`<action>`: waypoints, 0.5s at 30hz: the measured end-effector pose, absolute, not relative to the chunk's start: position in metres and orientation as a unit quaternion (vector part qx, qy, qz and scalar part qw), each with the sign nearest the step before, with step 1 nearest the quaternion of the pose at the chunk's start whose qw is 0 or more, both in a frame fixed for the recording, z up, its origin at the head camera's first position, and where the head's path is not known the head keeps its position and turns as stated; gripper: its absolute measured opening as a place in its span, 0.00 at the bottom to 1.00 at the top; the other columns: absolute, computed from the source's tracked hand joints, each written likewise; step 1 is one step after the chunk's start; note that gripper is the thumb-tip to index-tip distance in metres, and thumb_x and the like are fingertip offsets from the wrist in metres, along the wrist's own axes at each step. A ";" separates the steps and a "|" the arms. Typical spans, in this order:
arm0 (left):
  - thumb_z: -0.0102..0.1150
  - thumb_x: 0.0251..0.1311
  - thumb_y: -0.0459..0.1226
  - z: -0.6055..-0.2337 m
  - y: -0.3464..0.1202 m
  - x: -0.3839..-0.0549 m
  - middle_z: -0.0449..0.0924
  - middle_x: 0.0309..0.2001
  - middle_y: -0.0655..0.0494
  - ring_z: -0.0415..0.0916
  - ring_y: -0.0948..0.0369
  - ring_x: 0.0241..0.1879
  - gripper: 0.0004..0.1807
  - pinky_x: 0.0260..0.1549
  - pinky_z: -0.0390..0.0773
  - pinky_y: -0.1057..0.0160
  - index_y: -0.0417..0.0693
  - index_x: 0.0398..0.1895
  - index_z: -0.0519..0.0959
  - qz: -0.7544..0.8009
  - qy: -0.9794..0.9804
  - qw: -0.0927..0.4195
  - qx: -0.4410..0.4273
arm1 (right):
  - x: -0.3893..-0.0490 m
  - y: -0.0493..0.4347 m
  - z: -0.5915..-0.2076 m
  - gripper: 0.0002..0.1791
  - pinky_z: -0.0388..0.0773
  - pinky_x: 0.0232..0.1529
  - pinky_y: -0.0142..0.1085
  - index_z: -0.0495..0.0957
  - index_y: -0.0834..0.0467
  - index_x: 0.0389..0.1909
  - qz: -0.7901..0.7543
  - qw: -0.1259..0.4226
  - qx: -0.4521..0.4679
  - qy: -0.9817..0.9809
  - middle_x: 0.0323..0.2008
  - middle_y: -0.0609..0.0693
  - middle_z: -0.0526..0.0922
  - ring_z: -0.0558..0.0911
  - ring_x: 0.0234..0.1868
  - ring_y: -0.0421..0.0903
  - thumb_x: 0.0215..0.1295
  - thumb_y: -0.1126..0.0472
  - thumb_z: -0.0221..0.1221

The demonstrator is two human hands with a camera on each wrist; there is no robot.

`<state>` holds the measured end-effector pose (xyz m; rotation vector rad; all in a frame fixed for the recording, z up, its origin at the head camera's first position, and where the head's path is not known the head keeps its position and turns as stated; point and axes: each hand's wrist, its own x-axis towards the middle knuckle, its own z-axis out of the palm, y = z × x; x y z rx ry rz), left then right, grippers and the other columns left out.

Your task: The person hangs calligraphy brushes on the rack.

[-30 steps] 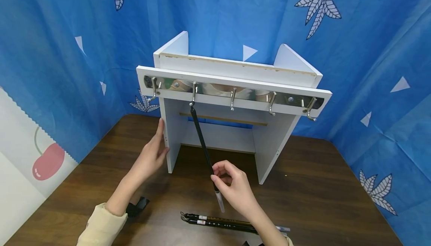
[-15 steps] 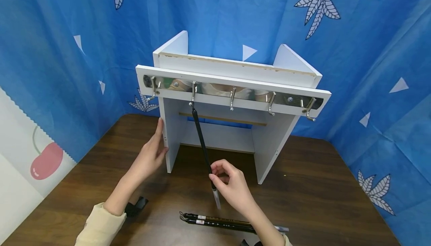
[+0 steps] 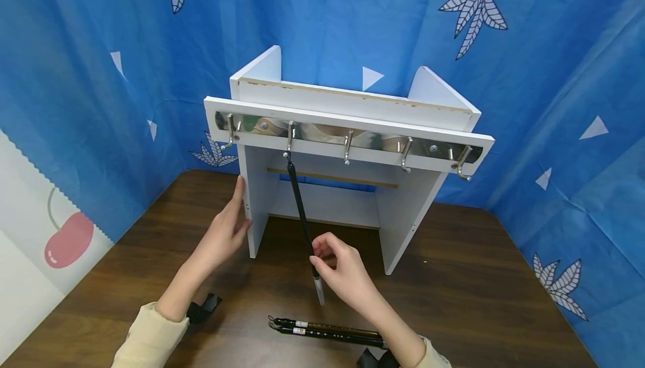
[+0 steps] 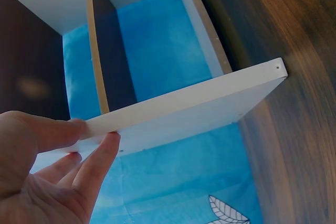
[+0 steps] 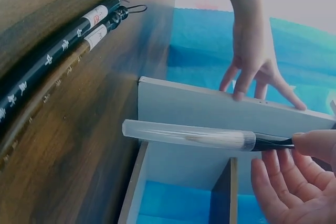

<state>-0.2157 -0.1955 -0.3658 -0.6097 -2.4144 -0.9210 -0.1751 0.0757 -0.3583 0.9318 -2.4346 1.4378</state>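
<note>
A black calligraphy brush (image 3: 301,211) with a clear plastic cap (image 5: 184,133) hangs at a slant, its cord loop at the tip of the second hook (image 3: 290,135) from the left. My right hand (image 3: 345,271) pinches its handle near the cap between thumb and fingers. My left hand (image 3: 221,236) rests its fairly straight, spread fingers on the front edge of the left side panel (image 4: 194,95) of a white wooden shelf (image 3: 353,91). In the right wrist view, the left fingertips (image 5: 239,95) lie along that panel's edge. The shelf's front rail carries several metal hooks.
Two more brushes (image 3: 327,330) lie side by side on the dark wooden table (image 3: 468,289), near its front. Black strap pieces (image 3: 204,307) show by the left wrist and under the right forearm. Behind the shelf hangs a blue curtain (image 3: 322,21) with leaf prints.
My right hand has moved slightly left and up, swinging the brush's capped lower end the same way. The loop stays at the second hook, and my left hand keeps its place on the panel.
</note>
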 end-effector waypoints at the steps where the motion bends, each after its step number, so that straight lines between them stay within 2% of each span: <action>1: 0.57 0.52 0.17 -0.366 -0.196 -0.216 0.46 0.70 0.36 0.63 0.40 0.58 0.58 0.39 0.77 0.48 0.54 0.74 0.30 -0.336 -0.883 0.241 -0.222 | -0.176 0.075 -0.358 0.10 0.78 0.33 0.32 0.74 0.62 0.40 0.478 0.082 0.313 -0.816 0.32 0.49 0.77 0.77 0.34 0.43 0.59 0.73 0.61; 10: 0.57 0.52 0.18 -0.366 -0.195 -0.215 0.48 0.69 0.34 0.67 0.41 0.55 0.58 0.36 0.79 0.50 0.54 0.74 0.30 -0.336 -0.883 0.240 -0.225 | -0.180 0.071 -0.354 0.10 0.78 0.32 0.32 0.73 0.60 0.39 0.452 0.083 0.313 -0.831 0.30 0.45 0.76 0.77 0.31 0.40 0.59 0.71 0.61; 15: 0.58 0.52 0.18 -0.365 -0.195 -0.216 0.47 0.69 0.35 0.66 0.40 0.56 0.58 0.38 0.78 0.48 0.54 0.74 0.30 -0.336 -0.880 0.243 -0.231 | -0.183 0.068 -0.352 0.09 0.77 0.32 0.31 0.73 0.61 0.39 0.439 0.077 0.315 -0.838 0.30 0.45 0.76 0.77 0.31 0.40 0.60 0.70 0.61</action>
